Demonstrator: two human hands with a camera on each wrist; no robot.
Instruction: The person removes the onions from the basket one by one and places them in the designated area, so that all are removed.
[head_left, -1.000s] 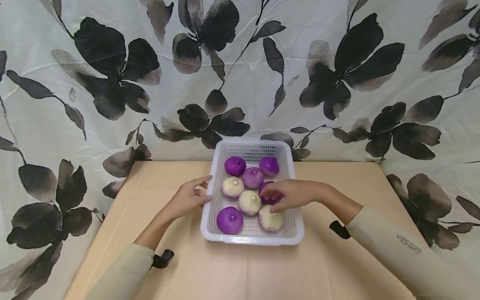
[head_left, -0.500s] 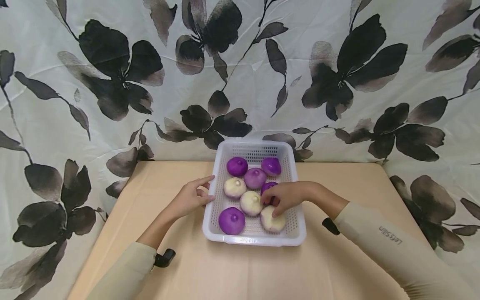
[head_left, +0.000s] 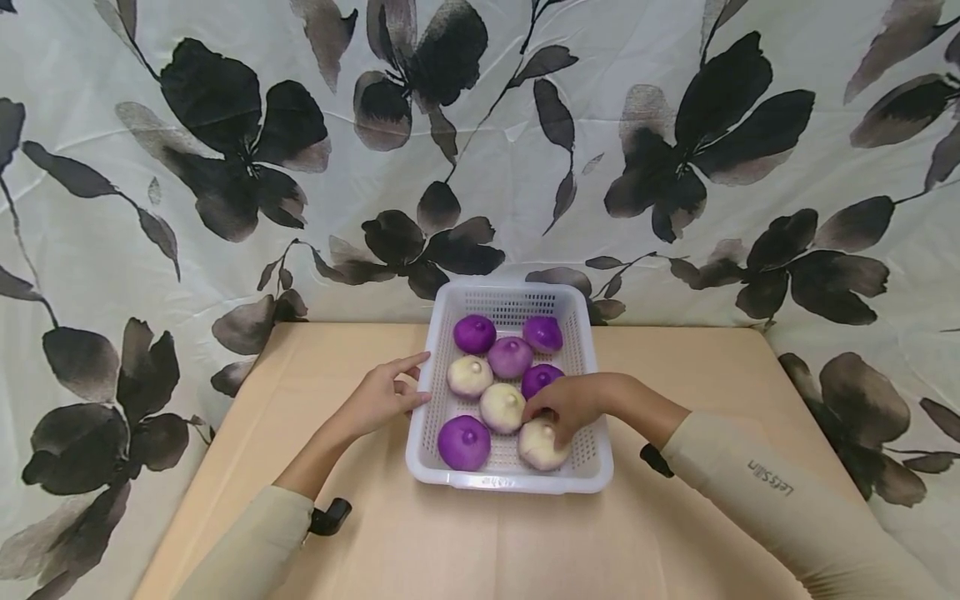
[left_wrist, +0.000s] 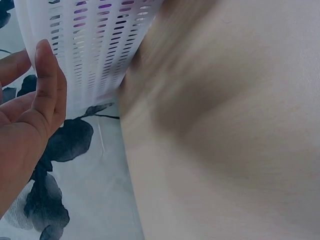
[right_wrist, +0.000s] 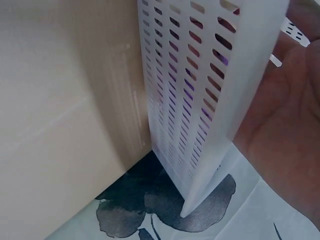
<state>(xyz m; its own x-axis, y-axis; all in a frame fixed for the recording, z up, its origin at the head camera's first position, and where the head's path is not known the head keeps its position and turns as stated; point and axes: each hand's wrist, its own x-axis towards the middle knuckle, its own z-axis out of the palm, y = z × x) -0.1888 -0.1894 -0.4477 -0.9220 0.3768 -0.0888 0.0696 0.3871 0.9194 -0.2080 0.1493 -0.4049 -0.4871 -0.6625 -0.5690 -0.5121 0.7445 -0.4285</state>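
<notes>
A white perforated plastic basket [head_left: 509, 481] holds several round onions, some purple and some cream. My left hand [head_left: 381, 400] touches the basket's left rim, index finger and thumb spread apart along it; in the left wrist view its extended fingers [left_wrist: 46, 75] lie at the rim. My right hand [head_left: 573, 406] reaches over the right wall and grips a cream onion [head_left: 542, 447] at the front right, fingers curled over its top. Beside that hand are another cream onion [head_left: 502, 408] and a purple onion [head_left: 540, 380]. The right wrist view hides the fingertips behind the basket wall.
A purple onion [head_left: 463, 442] sits at the basket's front left, a cream onion [head_left: 469, 377] behind it. Farther back are purple onions [head_left: 474, 333]. The basket stands on a light wooden table [head_left: 360, 533], whose back edge meets a floral cloth [head_left: 525, 167].
My right hand has shifted from above the purple onion down toward the cream onion at the front right, its fingers now closing on it. My left hand stays on the rim.
</notes>
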